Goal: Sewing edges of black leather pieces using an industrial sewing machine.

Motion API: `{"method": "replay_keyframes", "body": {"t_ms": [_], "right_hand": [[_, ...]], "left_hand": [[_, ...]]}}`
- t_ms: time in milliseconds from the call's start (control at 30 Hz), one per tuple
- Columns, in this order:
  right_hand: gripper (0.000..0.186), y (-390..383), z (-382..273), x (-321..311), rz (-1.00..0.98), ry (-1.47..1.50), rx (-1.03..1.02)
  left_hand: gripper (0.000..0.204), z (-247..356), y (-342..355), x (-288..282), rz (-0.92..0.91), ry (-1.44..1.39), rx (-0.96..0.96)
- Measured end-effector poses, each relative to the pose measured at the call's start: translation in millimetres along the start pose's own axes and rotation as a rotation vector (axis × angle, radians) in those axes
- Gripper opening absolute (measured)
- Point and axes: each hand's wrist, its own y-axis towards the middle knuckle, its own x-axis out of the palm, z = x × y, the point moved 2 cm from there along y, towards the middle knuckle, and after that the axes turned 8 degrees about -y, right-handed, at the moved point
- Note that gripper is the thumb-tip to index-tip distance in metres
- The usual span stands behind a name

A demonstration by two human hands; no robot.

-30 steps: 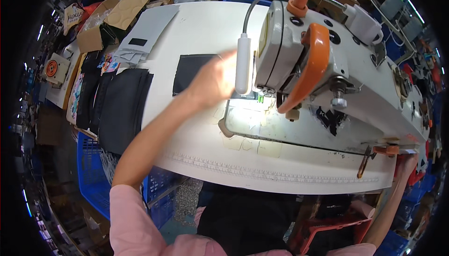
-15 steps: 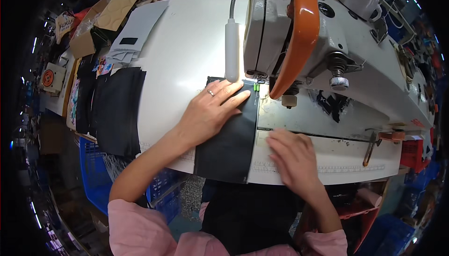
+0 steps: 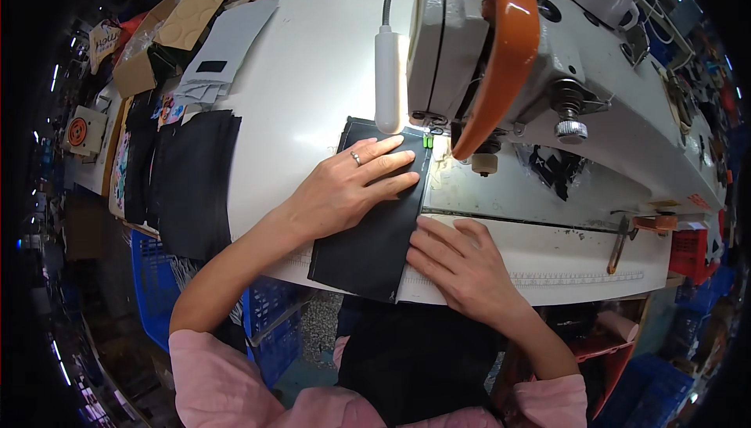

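Note:
A rectangular black fabric panel (image 3: 361,252) lies flat on the white table, with pale stitching along its far and right edges. Its far right corner sits by the green-marked presser foot of the sewing machine (image 3: 438,44). My left hand (image 3: 348,185), a ring on one finger, rests flat on the panel with its fingers spread toward the foot. At the panel's right edge, my right hand (image 3: 461,264) touches the fabric with its fingertips, fingers stretched out and lying low. The needle area is partly hidden behind the orange lever (image 3: 504,60).
A white lamp (image 3: 388,80) on a bendable neck hangs just beyond my left fingers. Stacked black panels (image 3: 194,185) lie at the table's left edge, with grey sheets (image 3: 223,48) beyond. A blue crate (image 3: 152,287) stands below left. Small scissors (image 3: 618,244) lie at right.
The panel has turned, its near end swinging left. My right hand has moved left from the table onto the panel's edge. My left hand stays on the fabric.

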Motion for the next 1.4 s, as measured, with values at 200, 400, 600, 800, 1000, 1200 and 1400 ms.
{"method": "replay_keyframes", "body": {"t_ms": [200, 400, 600, 800, 1000, 1200, 1400], "right_hand": [[0.025, 4, 2, -1, -0.057, 0.041, -0.054], [0.025, -1, 9, -9, -0.047, 0.062, -0.082], [0.029, 4, 5, -8, 0.020, 0.074, -0.060], [0.033, 7, 9, -2, -0.015, 0.117, -0.073], [0.033, 10, 14, -2, 0.001, 0.155, -0.060], [0.030, 18, 32, -5, 0.034, 0.145, -0.044], [0.026, 29, 47, -5, 0.087, 0.154, -0.051]], "left_hand": [[0.033, 7, 3, -1, 0.018, 0.014, 0.016], [0.035, 18, 7, 2, 0.006, 0.087, -0.001], [0.040, 12, 8, 1, -0.038, 0.018, -0.086], [0.046, 7, 5, -2, -0.026, -0.146, -0.113], [0.047, 5, 8, 1, -0.027, -0.067, -0.087], [0.045, -6, 20, 6, 0.033, -0.021, -0.085], [0.042, -16, 33, 5, -0.028, -0.001, -0.204]]}}
